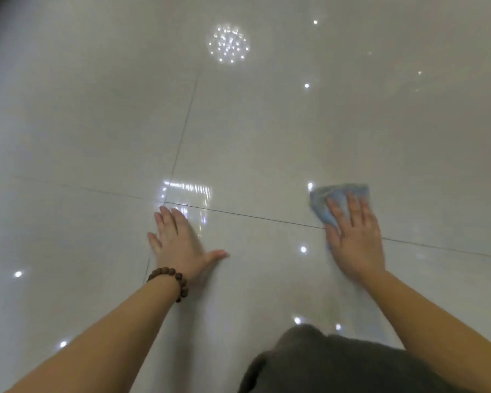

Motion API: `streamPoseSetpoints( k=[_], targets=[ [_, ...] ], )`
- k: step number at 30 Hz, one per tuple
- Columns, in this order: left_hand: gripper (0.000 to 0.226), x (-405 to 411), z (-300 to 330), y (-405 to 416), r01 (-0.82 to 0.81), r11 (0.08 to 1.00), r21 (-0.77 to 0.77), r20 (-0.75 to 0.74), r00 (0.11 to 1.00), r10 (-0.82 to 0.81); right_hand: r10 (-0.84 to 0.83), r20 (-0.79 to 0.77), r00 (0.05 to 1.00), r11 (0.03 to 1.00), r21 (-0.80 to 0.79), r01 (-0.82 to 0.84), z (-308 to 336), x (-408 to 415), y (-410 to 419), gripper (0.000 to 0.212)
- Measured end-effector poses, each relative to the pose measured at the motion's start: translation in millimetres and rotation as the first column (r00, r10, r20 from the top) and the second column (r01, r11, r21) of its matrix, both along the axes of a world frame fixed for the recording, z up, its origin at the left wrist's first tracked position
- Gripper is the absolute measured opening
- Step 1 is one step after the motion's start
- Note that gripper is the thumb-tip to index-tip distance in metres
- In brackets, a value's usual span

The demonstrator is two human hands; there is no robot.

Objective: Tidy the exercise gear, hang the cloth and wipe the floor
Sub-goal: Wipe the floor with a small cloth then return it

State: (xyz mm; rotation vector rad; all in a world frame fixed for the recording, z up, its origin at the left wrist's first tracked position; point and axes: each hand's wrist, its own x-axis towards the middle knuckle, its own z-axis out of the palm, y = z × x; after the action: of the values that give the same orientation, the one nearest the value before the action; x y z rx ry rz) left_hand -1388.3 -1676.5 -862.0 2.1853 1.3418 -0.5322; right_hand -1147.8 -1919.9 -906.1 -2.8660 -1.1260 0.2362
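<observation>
Though unlabelled — blue cloth (pixel 339 201) under right hand (pixel 355 239)

A light blue cloth (pixel 328 201) is lying crumpled flat on the glossy pale tiled floor (pixel 253 123), at about four o'clock from the picture's centre. Its far edge and left corner are showing as soft folds, somewhat blurred; the near part is lying hidden under the right hand (pixel 353 236), which is pressing on it with straight, spread fingers. The cloth is sitting across a dark grout line that is running from nine o'clock toward four o'clock. The floor is shining with reflected points of light, a round cluster of them showing at twelve o'clock, and a second grout line is crossing the first near the middle.
</observation>
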Motion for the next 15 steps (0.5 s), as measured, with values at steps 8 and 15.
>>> streamPoseSetpoints(
  k=[8, 15],
  targets=[
    [0.138, 95, 0, -100, 0.421, 0.907, -0.027, 0.075, 0.905, -0.418, -0.782, -0.037, 0.622, 0.622, 0.034, 0.783, 8, 47, -34, 0.056],
    [0.152, 122, -6, -133, 0.498, 0.861, -0.1, -0.089, 0.858, -0.506, 0.088, -0.035, 0.996, 0.987, 0.137, -0.082, -1, 0, -31, 0.05]
  ],
)
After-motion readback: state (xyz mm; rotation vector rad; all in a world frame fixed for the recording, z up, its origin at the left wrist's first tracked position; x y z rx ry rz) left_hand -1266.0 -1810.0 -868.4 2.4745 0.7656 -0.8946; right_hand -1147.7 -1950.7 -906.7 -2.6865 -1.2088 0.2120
